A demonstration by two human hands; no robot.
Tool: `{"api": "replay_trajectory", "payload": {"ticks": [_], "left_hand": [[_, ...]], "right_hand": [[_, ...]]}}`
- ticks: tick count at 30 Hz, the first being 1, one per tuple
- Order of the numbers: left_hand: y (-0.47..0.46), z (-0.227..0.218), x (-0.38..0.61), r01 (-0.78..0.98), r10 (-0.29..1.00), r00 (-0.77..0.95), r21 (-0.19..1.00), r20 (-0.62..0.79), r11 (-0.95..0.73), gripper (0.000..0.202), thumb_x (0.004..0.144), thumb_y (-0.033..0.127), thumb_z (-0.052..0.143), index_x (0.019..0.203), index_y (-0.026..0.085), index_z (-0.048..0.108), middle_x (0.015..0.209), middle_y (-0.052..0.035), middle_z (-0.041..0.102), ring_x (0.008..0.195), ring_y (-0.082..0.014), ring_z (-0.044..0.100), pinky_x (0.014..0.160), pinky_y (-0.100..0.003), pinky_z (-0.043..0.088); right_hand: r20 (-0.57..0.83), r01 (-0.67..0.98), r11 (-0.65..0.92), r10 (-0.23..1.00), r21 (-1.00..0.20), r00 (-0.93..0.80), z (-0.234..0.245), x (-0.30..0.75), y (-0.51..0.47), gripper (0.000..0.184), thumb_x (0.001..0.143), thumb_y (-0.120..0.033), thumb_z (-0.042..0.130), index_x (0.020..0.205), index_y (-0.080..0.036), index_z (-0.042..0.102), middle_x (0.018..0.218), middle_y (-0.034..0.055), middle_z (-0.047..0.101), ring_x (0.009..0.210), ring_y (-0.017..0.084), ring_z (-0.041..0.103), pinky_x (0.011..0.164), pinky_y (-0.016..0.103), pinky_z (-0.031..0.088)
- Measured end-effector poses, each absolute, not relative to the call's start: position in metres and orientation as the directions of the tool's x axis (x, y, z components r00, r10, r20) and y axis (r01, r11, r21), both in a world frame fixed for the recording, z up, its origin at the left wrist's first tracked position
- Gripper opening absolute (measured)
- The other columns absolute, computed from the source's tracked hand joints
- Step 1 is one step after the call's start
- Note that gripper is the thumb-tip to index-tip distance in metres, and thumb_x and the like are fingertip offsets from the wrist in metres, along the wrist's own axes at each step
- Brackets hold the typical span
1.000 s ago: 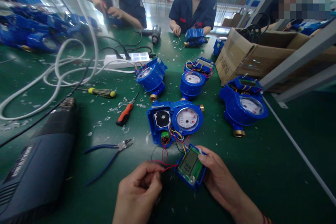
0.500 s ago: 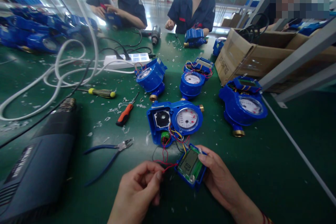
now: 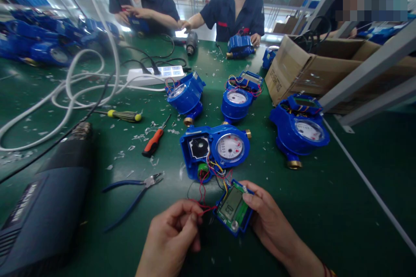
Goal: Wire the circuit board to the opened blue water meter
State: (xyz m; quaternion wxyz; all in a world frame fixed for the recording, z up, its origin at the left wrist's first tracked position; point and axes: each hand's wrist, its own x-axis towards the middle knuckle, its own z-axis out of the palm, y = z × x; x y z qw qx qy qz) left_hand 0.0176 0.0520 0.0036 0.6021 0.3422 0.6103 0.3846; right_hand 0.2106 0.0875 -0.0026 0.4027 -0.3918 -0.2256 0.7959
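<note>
An opened blue water meter [image 3: 216,150] lies on the green table in front of me, dial up, with coloured wires running out of it. My right hand [image 3: 268,218] grips the blue display module [image 3: 233,208] joined to those wires; its small screen faces up. My left hand [image 3: 172,238] is closed in a pinch on the red wires [image 3: 203,207] just left of the module.
Blue-handled pliers [image 3: 133,192], an orange screwdriver [image 3: 152,143] and a yellow-tipped screwdriver [image 3: 125,115] lie to the left. A dark heat gun [image 3: 42,207] sits at lower left. Three more meters [image 3: 299,132] stand behind, by a cardboard box [image 3: 312,71]. Other people work at the far side.
My hands and the module have barely shifted. At the far side, one person now reaches an arm out to the left towards a tool on the table.
</note>
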Motion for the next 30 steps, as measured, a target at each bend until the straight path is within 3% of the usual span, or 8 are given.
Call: {"api": "replay_trajectory", "payload": {"ticks": [15,25,30], "left_hand": [[0.052,0.006,0.023,0.021,0.894,-0.016,0.894,-0.448,0.448,0.014,0.079,0.025,0.048,0.072,0.017,0.057,0.047,0.0043,0.055,0.047,-0.0091,0.052,0.051,-0.018,0.038],[0.045,0.009,0.018,-0.043,0.923,-0.027,0.923,-0.384,0.382,0.023,0.08,0.035,0.056,0.096,0.017,0.056,0.074,0.0,0.061,0.055,-0.0105,0.058,0.053,-0.02,0.046],[0.041,0.015,0.024,0.044,0.953,-0.206,0.971,-0.22,0.234,0.018,0.08,0.026,0.057,0.097,0.021,0.055,0.077,0.0009,0.065,0.057,-0.0098,0.059,0.055,-0.018,0.049]], "right_hand": [[-0.415,-0.476,-0.559,0.827,-0.679,-0.38,-0.005,0.209,0.086,0.02,0.08,-0.022,0.06,0.099,-0.015,0.058,0.081,0.0031,0.065,0.072,0.014,0.061,0.067,0.026,0.045],[-0.467,-0.434,-0.57,0.821,-0.697,-0.329,-0.004,0.213,0.088,0.02,0.081,-0.028,0.059,0.097,-0.016,0.057,0.083,0.0029,0.065,0.071,0.013,0.059,0.067,0.025,0.044],[-0.419,-0.273,-0.516,0.841,-0.812,-0.342,-0.006,0.216,0.09,0.024,0.082,-0.027,0.058,0.104,-0.017,0.054,0.092,0.005,0.065,0.08,0.016,0.061,0.076,0.03,0.045]]}}
